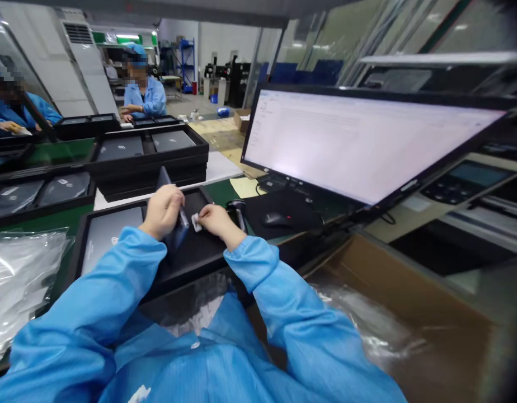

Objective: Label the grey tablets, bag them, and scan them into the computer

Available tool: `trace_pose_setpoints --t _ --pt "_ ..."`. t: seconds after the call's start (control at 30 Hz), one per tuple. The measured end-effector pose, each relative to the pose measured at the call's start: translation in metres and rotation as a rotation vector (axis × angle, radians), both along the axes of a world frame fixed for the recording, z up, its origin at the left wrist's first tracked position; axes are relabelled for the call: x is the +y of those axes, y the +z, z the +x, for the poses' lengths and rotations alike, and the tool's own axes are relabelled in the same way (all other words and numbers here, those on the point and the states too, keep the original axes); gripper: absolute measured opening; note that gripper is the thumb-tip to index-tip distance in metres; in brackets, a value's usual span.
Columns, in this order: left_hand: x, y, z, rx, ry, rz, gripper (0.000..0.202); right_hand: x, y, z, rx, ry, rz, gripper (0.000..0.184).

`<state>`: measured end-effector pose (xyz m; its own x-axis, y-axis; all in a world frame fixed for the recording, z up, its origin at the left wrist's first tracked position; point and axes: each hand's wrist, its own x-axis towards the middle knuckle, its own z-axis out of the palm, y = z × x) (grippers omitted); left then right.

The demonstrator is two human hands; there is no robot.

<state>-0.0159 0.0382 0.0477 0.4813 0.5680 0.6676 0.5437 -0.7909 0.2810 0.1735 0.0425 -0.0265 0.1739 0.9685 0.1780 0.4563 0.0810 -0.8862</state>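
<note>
My left hand [163, 211] is closed round a thin dark tablet-like device [181, 230], which it holds tilted up on edge over the black tray [191, 264]. Between the thumb and fingers of my right hand [216, 220] is a small white label-like piece [196, 223] with dark marks, too small to read. It is close to the device, on its right side. Another grey tablet-like device [99, 242] with a light logo lies flat in the tray's left compartment, partly behind my left sleeve.
Stacked black trays [151, 162] with similar devices stand beyond. Clear plastic bags [23, 280] lie at left. To the right are a monitor [359, 140], a mouse [276, 219] and an open cardboard box [409, 302]. Two co-workers [145, 92] in blue work farther back.
</note>
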Motion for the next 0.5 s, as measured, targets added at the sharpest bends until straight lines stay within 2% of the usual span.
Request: trace_pose_setpoints --t 0.07,0.13,0.2,0.27,0.33,0.4,0.43,0.5 --pt "0.006 -0.002 -0.013 -0.195 -0.030 0.036 0.057 -0.004 -0.009 -0.011 -0.002 -0.008 -0.016 0.035" --pt "0.008 -0.005 -0.014 -0.234 -0.082 0.052 0.052 -0.006 -0.013 -0.013 -0.014 -0.018 -0.010 0.038" --pt "0.006 -0.009 -0.005 -0.132 -0.110 0.011 0.049 -0.007 -0.011 -0.007 -0.026 -0.033 0.019 0.036" --pt "0.000 -0.014 0.011 0.079 -0.104 -0.138 0.047 -0.005 -0.005 0.004 -0.035 -0.068 0.066 0.030" --pt "-0.007 -0.020 0.027 0.298 -0.090 -0.318 0.048 -0.004 0.000 0.015 0.009 -0.183 0.157 0.028" --pt "-0.016 -0.025 0.037 0.420 -0.080 -0.426 0.056 -0.004 0.004 0.021 0.083 -0.296 0.245 0.025" --pt "-0.021 -0.026 0.037 0.448 -0.075 -0.451 0.061 -0.006 0.006 0.023 0.095 -0.311 0.264 0.021" --pt "-0.030 -0.023 0.025 0.488 -0.064 -0.492 0.067 -0.016 0.011 0.027 0.007 -0.229 0.234 0.014"
